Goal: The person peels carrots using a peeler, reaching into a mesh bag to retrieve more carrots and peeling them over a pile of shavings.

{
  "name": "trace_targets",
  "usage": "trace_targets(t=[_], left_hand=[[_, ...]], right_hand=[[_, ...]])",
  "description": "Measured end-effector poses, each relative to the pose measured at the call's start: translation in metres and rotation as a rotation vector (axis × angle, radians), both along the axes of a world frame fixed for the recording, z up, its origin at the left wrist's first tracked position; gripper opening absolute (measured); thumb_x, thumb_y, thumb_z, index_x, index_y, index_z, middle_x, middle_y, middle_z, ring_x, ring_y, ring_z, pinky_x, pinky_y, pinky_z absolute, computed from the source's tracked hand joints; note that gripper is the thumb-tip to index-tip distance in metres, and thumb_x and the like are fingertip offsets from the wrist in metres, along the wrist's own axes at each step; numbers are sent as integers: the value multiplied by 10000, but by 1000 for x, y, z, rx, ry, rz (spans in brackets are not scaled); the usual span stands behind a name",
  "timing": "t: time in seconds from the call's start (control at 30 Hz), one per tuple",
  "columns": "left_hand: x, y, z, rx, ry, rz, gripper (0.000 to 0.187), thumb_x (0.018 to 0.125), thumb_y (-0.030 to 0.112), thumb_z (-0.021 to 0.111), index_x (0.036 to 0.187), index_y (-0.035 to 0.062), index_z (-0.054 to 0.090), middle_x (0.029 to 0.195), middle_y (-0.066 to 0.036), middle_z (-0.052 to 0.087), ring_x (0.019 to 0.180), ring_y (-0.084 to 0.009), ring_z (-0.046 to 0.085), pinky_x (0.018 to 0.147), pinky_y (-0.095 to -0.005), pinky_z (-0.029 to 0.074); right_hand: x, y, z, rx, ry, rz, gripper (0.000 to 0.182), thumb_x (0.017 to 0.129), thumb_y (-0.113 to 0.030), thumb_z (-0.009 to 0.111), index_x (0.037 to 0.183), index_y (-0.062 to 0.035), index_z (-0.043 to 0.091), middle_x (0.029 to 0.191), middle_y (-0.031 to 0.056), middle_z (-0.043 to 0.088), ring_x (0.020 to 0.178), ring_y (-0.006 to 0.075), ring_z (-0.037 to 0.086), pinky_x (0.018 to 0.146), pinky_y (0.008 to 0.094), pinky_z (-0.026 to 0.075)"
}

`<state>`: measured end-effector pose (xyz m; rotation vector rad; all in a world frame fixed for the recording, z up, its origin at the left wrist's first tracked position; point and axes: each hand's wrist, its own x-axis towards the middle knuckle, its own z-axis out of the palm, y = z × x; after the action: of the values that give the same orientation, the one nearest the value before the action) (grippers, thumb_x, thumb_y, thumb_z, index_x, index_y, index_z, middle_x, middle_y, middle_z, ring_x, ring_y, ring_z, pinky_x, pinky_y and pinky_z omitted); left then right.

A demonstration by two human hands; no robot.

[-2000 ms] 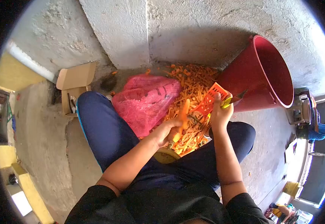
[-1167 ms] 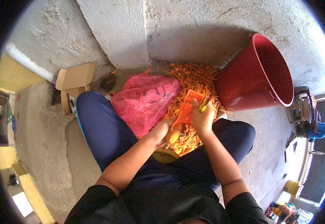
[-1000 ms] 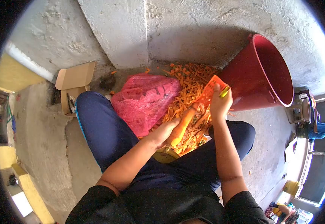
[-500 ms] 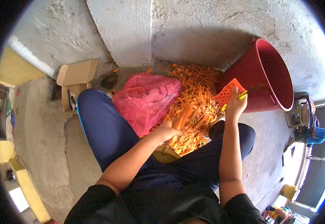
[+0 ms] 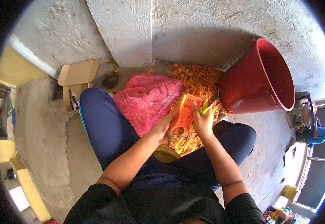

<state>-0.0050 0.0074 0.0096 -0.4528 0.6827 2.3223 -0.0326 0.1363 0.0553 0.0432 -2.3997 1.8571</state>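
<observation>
My left hand point(image 5: 167, 125) is closed around a carrot point(image 5: 183, 103), above a heap of orange peelings point(image 5: 198, 89). Closed too, my right hand point(image 5: 203, 121) grips an orange perforated plastic tool point(image 5: 191, 112), which lies against or very close to the carrot. In the same hand is a yellow-handled knife point(image 5: 205, 108), its dark blade pointing up and to the right. Between my legs, partly hidden under peelings, stands a yellowish container point(image 5: 165, 155). A pink mesh sack point(image 5: 144, 100) lies just left of the peelings.
A large red bucket point(image 5: 244, 84) leans on its side by the rough wall point(image 5: 192, 26). An open cardboard box point(image 5: 76, 74) sits beyond my left knee. A person in blue point(image 5: 319, 135) is at the far right; another person point(image 5: 282, 214) is at the lower right.
My right hand has come left and down from beside the bucket, bringing the perforated tool and knife to the carrot. My left hand, still on the carrot, has shifted slightly right and up.
</observation>
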Motion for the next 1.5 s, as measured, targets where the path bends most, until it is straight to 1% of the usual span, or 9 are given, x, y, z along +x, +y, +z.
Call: trace_targets(t=[0.47,0.63,0.8,0.83,0.97,1.03,1.23,1.33,1.5], left_hand=[[7,-5,0,-26,8,-170,417,873,399,295,1034,61,478,859,-89,563,714,-201,566,579,-321,488],[16,-4,17,-85,5,-262,365,858,394,366,993,77,487,773,-76,550,641,-193,552,507,-321,478],[3,-1,-8,-44,-149,-118,377,843,339,418,1078,49,475,935,-91,578,744,-175,583,588,-309,498],[3,-3,-10,21,-90,-112,372,850,330,405,1078,45,475,949,-92,576,756,-174,584,611,-306,497],[3,-1,-6,88,-59,-33,351,874,290,345,1068,29,478,966,-93,576,785,-172,588,677,-293,493],[2,0,0,62,-110,1,339,881,269,325,1055,24,483,945,-91,582,782,-173,590,686,-290,493],[1,0,1,58,-124,-40,321,874,270,336,1019,34,498,873,-84,592,741,-182,589,672,-293,492],[4,-2,7,-12,-62,-180,336,870,322,347,1000,48,493,809,-69,566,678,-174,559,600,-285,473],[14,-7,7,-20,15,-276,377,858,415,359,968,74,476,710,-34,481,590,-150,471,493,-259,398]], right_hand=[[-24,9,-6,454,176,-304,191,753,-155,598,860,-29,502,675,196,544,589,346,532,524,356,423],[-79,81,7,293,247,-694,194,803,-188,557,837,-6,498,702,105,555,601,187,491,583,293,419],[-44,52,3,89,225,-403,197,816,-198,543,863,-11,501,764,86,546,700,162,488,662,278,399],[-31,35,9,137,203,-340,149,830,-172,521,867,-30,497,676,-33,430,619,64,373,555,222,338],[1,1,16,272,290,-83,166,839,-156,502,908,-7,472,721,16,476,646,85,426,583,220,369],[10,-6,7,74,81,-44,231,803,-175,547,929,10,493,743,155,562,689,249,560,638,321,432],[10,-10,2,123,122,-44,207,788,-159,565,907,-4,496,670,156,557,591,255,555,567,318,432],[-3,2,6,467,222,-175,190,783,-152,572,883,-14,488,639,151,535,559,238,525,537,326,418],[-76,79,12,363,326,-682,175,798,-171,555,835,-15,486,680,87,535,597,172,485,564,279,413]])
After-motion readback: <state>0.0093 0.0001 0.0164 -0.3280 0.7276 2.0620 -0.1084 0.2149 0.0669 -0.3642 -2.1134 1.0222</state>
